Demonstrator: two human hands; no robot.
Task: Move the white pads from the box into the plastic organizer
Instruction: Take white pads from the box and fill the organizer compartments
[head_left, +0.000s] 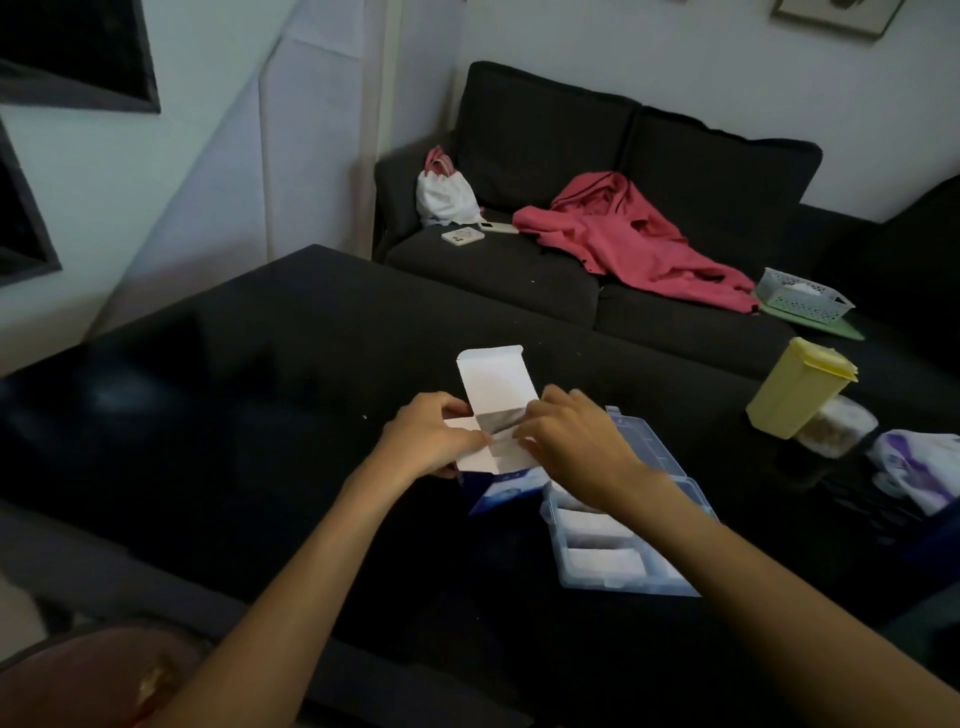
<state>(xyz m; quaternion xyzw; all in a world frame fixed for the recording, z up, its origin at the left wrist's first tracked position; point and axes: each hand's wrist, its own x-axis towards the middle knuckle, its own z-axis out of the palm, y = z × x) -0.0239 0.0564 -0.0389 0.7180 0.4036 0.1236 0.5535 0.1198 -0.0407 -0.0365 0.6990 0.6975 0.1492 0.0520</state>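
A white and blue cardboard box (493, 395) stands on the dark table with its top flap raised. My left hand (431, 434) grips the box's left side flap. My right hand (571, 441) reaches into the box's opening, fingers pinched on something pale at the mouth; whether it is a white pad I cannot tell. The clear plastic organizer (670, 582) lies open just right of the box, lid tipped back, partly hidden under my right forearm. White pads (605, 561) lie in its compartments.
A yellow lidded container (795, 387) and a clear jar (831, 426) stand at the table's right, beside a white-purple bag (919, 467). Behind the table is a dark sofa with a pink garment (634, 239), a white bag (447, 195) and a white basket (800, 299).
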